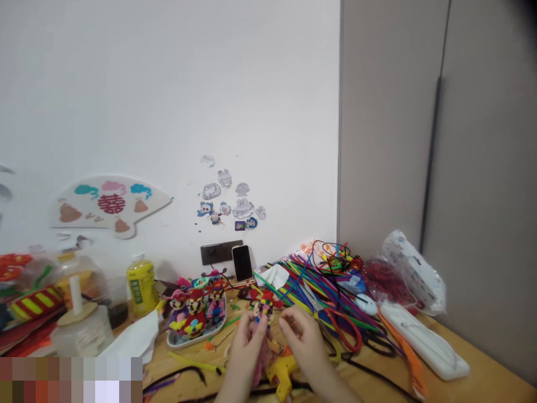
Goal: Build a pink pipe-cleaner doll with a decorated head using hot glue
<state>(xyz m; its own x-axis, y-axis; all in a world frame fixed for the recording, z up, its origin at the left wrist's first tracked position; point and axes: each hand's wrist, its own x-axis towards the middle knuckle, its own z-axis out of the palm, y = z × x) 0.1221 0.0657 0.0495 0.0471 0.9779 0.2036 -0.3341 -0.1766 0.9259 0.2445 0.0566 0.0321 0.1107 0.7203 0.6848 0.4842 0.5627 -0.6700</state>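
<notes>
A tray (187, 342) of seemingly finished pipe-cleaner dolls (195, 313) stood near the back edge of the tabletop (180, 358). The left hand (247, 351) gripped a pink doll (260, 330), apparently unfinished, mid-tabletop; the right hand (300, 341) was half-closed beside it, perhaps pinching something. Loose pipe cleaners (323, 288) lay rightward.
</notes>
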